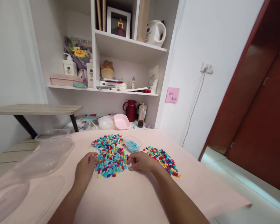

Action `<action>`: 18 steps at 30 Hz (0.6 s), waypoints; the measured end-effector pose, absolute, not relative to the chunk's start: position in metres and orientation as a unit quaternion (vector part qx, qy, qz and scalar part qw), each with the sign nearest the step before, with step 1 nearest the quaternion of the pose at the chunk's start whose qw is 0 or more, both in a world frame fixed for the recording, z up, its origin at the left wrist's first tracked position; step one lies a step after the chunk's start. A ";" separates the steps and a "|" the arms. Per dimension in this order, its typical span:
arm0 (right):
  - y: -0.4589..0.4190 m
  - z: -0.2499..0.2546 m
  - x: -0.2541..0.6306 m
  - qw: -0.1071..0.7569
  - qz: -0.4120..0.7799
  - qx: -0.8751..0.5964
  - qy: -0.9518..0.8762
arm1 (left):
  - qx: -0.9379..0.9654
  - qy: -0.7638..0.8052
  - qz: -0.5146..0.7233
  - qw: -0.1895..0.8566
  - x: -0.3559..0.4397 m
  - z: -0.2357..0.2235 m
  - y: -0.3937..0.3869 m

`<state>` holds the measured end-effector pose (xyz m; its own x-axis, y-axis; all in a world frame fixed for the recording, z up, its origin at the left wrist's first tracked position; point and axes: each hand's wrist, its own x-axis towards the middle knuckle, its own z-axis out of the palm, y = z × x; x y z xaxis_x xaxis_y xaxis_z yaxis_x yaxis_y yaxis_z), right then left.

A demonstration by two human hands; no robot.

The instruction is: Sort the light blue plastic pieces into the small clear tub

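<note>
Centre pile of small plastic bricks (112, 161) is dominated by light blue, flecked red and yellow. Right pile of small plastic bricks (162, 158) is mixed red, yellow, blue, green. Light-blue plastic bricks (132, 145) are held in clear plastic tub (140, 144).

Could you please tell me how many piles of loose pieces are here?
3: the back pile, the middle pile adjoining it, between the left hand and right hand, and the right pile beyond the right forearm. None seems hidden.

Left hand (86, 164), right hand (140, 161) flank mixed brick pile (111, 161); clear tub (139, 143) of blue bricks (132, 145) beyond.
</note>
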<state>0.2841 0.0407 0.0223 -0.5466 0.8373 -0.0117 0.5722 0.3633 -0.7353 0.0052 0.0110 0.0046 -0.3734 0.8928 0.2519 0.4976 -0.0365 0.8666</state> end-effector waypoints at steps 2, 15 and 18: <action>0.040 0.023 0.283 0.183 0.357 -0.435 -0.807 | 0.529 0.670 0.485 0.191 0.004 0.004 0.011; 0.036 0.034 0.283 0.226 0.364 -0.411 -0.805 | 0.543 0.658 0.480 0.203 -0.004 0.004 0.021; 0.036 0.039 0.280 0.309 0.390 -0.398 -0.771 | 0.542 0.664 0.476 0.198 -0.003 0.005 0.020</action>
